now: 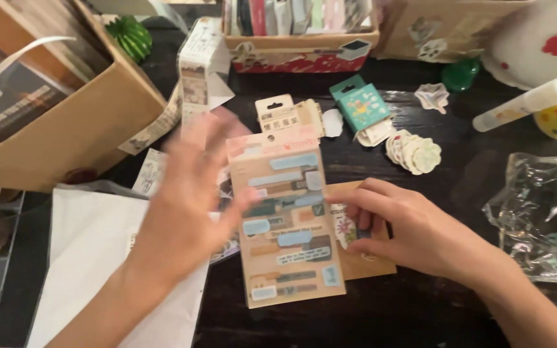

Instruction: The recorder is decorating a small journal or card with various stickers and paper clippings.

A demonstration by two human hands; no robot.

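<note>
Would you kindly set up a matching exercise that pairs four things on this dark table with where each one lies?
Things:
1. sticker sheet
2. teal packet
3. crumpled clear bag
4. white paper

Places:
A. far right edge
B. under the left forearm
C. between the left hand and right hand
D. behind the sheet, near the red-trimmed box

Pairs: 1-C, 2-D, 3-A, 4-B

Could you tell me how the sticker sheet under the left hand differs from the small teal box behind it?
The sticker sheet is flat, tan and long, and the left hand touches its edge; the teal box is smaller, boxy and untouched. The sheet lies nearer the right hand. Both rest on the dark table.
</note>
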